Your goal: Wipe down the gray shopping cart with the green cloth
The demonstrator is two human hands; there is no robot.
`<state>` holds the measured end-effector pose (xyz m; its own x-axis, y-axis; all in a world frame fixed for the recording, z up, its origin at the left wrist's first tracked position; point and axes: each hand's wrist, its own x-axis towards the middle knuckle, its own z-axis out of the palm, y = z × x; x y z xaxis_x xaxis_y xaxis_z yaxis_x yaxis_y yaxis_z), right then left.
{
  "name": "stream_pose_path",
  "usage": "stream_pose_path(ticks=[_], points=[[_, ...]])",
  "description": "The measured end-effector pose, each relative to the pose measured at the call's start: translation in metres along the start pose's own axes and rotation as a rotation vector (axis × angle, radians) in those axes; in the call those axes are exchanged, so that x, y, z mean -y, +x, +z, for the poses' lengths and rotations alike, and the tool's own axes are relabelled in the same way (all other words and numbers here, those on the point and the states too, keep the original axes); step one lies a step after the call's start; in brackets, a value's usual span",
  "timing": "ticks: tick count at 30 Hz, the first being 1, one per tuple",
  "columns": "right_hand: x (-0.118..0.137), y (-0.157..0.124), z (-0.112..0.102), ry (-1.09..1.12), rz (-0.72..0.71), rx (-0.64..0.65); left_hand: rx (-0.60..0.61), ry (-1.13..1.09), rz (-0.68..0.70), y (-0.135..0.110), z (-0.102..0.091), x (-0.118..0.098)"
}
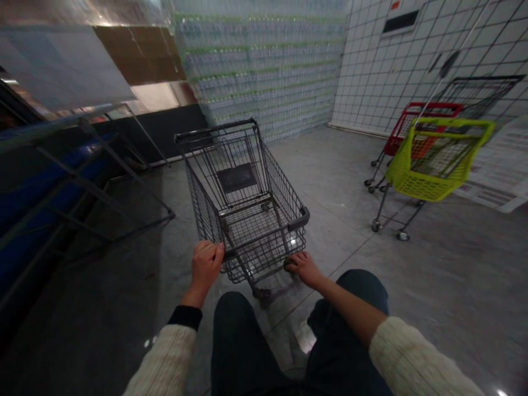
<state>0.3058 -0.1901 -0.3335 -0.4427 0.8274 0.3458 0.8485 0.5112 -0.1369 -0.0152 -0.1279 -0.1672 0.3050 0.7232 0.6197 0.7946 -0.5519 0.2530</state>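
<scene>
A grey wire shopping cart point(243, 198) stands on the floor right in front of me, its basket with nothing in it. My left hand point(205, 265) is closed round the left end of the cart's handle bar. My right hand point(304, 268) grips the right end of the same bar, fingers curled over it. Both arms wear cream knitted sleeves, and my dark trousers show below.
A yellow-green cart point(437, 165) and a red cart point(416, 124) stand at the right by a wire-grid wall point(412, 60). Stacked packs of bottled water point(264, 66) fill the back wall. A slanted metal frame point(103, 181) and dark blue shelving lie at the left.
</scene>
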Motion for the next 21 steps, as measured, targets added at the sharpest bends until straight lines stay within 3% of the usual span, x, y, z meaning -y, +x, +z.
stream_pose_path(ticks=[4, 6, 9, 12, 15, 18, 21], points=[[-0.013, 0.018, -0.045, 0.035, 0.049, -0.447, 0.017, 0.000, -0.032, 0.000, -0.007, 0.016], [-0.021, 0.034, -0.058, 0.043, 0.091, -0.557, 0.035, 0.008, -0.043, 0.001, -0.010, 0.024], [-0.028, 0.045, -0.049, 0.052, 0.100, -0.457, 0.086, 0.028, -0.036, 0.006, -0.017, 0.036], [-0.022, 0.032, -0.015, 0.057, 0.131, -0.251, 0.127, 0.071, -0.019, 0.010, -0.024, 0.041], [-0.008, 0.012, 0.016, 0.128, 0.252, -0.202, 0.131, 0.140, -0.033, 0.011, -0.026, 0.034], [0.004, 0.005, 0.015, 0.229, 0.314, -0.348, 0.067, 0.111, -0.069, 0.009, -0.019, 0.011], [0.005, 0.020, -0.023, 0.323, 0.339, -0.684, 0.044, -0.010, -0.029, 0.012, 0.000, -0.023]])
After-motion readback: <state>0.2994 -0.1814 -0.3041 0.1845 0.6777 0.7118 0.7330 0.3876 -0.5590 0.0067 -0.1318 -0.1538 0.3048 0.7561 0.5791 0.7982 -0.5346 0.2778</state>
